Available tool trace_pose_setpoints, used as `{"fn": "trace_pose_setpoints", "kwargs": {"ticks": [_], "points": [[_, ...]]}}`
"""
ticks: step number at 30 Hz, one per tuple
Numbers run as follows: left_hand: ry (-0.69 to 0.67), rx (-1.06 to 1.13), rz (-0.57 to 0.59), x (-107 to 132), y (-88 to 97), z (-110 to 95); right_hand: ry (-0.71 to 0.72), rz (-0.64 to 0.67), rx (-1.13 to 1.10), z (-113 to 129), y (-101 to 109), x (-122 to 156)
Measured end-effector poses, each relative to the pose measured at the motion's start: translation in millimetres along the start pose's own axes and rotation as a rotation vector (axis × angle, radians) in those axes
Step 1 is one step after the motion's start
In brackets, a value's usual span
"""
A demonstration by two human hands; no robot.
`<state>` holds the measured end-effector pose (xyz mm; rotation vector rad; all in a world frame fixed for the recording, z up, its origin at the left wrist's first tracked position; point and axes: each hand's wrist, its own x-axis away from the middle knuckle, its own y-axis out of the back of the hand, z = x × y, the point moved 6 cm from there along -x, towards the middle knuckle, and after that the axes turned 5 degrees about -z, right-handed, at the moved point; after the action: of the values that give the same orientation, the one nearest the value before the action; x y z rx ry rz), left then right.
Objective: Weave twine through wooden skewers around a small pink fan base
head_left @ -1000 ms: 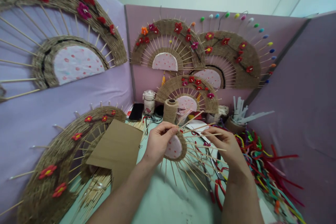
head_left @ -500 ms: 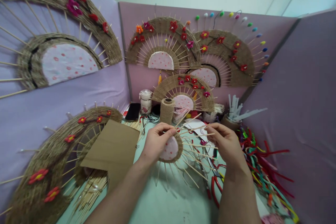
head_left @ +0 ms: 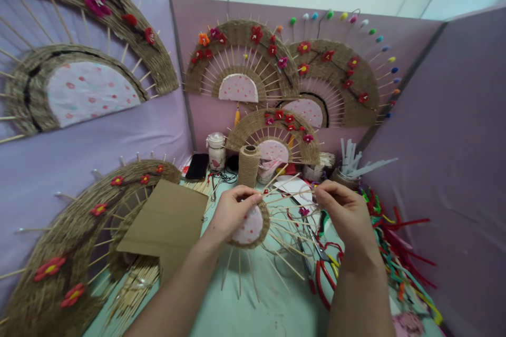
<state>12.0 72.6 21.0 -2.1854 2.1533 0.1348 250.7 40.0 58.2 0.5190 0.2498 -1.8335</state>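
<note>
My left hand [head_left: 228,214] grips a small half-made fan [head_left: 250,226]: a pink dotted half-disc rimmed with woven jute, with wooden skewers radiating from it. My right hand [head_left: 344,212] is to its right, fingers pinched on a strand of jute twine [head_left: 294,196] that runs across the upper skewers toward the fan. Both hands hover over the pale green table [head_left: 272,310]. A spool of jute twine [head_left: 249,165] stands upright just behind the fan.
Finished jute fans with red flowers hang on the purple panels [head_left: 241,63] and one leans at the left [head_left: 79,242]. A cardboard sheet [head_left: 166,218], loose skewers [head_left: 136,287], red-handled pliers [head_left: 324,274], coloured pipe cleaners [head_left: 395,258], a phone [head_left: 197,166] and a jar [head_left: 215,150] crowd the table.
My right hand has risen slightly and drawn the twine across the skewers. The fan has turned a little in my left hand. The camera has tipped down and to the right.
</note>
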Motion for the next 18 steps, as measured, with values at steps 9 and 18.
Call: {"fn": "trace_pose_setpoints", "kwargs": {"ticks": [9,18], "points": [[0.167,0.516,-0.083,0,0.9,0,-0.248,0.159,0.018,-28,-36,0],[0.194,0.830,-0.159,-4,4.4,2,-0.228,0.561,0.073,-14,-77,18]]}}
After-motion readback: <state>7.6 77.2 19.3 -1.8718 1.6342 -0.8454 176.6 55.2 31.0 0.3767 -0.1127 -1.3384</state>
